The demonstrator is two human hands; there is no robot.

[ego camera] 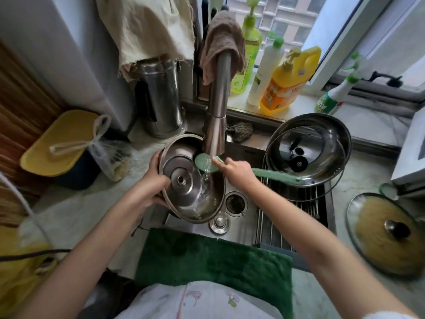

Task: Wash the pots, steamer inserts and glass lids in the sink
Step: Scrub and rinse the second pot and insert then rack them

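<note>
Holding a steel pot (193, 180) tilted over the sink (241, 217), left hand (153, 180) with fingers curled round its rim and a lid (181, 180) tucked inside. Gripping a green brush (207, 163) in the right hand (236, 170), fingers clenched on the handle, head under running water from the faucet (216, 111). Resting at right: a glass lid (299, 153) inside a steel pan (322, 143) on the rack (299, 203); another glass lid (386, 231) lying on the surface (310, 291).
</note>
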